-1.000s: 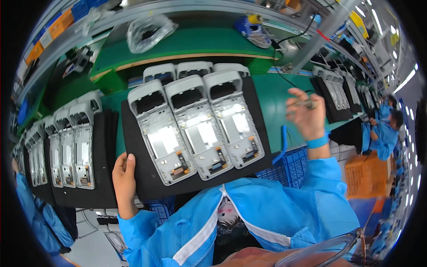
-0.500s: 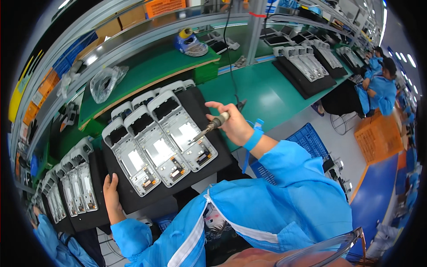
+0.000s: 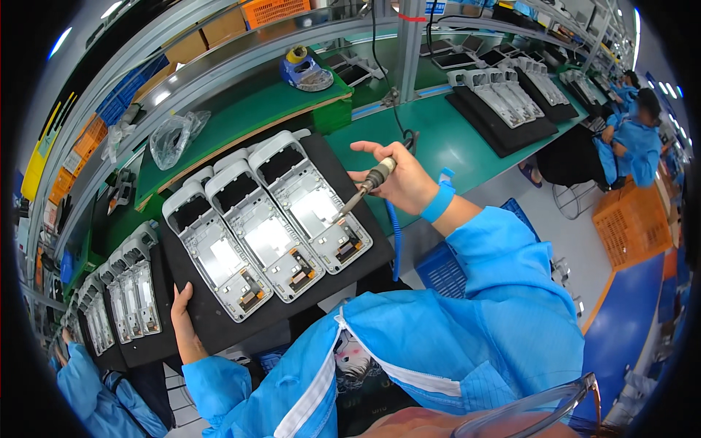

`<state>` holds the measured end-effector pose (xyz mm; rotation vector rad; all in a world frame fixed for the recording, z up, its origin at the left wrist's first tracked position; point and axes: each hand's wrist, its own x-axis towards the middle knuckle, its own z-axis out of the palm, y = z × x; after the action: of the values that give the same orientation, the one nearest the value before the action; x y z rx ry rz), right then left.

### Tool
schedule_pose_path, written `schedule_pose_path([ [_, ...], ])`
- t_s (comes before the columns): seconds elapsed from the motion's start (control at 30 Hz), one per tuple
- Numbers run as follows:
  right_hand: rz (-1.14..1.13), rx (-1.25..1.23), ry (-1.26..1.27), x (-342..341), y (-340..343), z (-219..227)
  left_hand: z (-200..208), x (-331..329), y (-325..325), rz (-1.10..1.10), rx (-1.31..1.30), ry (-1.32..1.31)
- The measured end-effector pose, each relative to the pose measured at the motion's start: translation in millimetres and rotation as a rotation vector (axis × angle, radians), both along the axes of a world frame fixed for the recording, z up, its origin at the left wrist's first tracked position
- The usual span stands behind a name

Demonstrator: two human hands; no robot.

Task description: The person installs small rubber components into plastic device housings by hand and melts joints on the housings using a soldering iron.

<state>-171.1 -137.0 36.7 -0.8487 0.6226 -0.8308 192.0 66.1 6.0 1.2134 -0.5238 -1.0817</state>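
My right hand (image 3: 404,179) is closed round the handle of a soldering iron (image 3: 379,174). The iron slants down to the left, its tip over the lower part of the right-hand grey device housing (image 3: 314,197). A middle housing (image 3: 266,235) and a left housing (image 3: 219,252) lie beside it, each with a dark window and a small circuit part at the near end. All three rest on a black foam board (image 3: 288,310). At that board's left edge my left hand (image 3: 185,321) grips it, thumb up; the other fingers are mostly hidden.
More housings (image 3: 135,299) lie on a black board to the left. A green shelf (image 3: 241,120) with a plastic bag (image 3: 175,139) and a blue tape dispenser (image 3: 307,73) stands behind. Blue crate (image 3: 442,271) sits at lower right; an orange crate (image 3: 631,230) and co-workers (image 3: 626,146) are farther right.
My right hand and the soldering iron have moved slightly right and up. The housings look larger and nearer, the front ones covering more of those behind. My left hand stays at the board's edge.
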Motion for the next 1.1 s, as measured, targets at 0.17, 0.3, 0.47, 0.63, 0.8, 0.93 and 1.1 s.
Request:
schedule_pose_path([
  [0.17,-0.03,0.047,0.088,-67,-12,18,20,-67,-25,-0.082,0.008,-0.041],
  [0.3,-0.066,0.027,0.199,-120,-25,13,15,-118,-52,-0.169,0.013,-0.004],
  [0.47,-0.057,0.086,0.3,-177,-54,-9,-2,-174,-85,-0.234,0.043,0.067],
  [0.63,-0.1,0.15,0.321,-213,-84,-31,-21,-216,-124,-0.283,0.052,0.028],
  [0.8,-0.215,0.151,0.351,-241,-118,-41,-13,-261,-149,-0.256,0.195,0.116],
  [0.93,-0.269,0.075,0.434,-256,-150,-53,-18,-278,-181,-0.255,0.25,0.188],
  [1.1,-0.504,-0.163,0.532,-247,-140,-26,-65,-285,-232,-0.222,0.224,0.076],
])
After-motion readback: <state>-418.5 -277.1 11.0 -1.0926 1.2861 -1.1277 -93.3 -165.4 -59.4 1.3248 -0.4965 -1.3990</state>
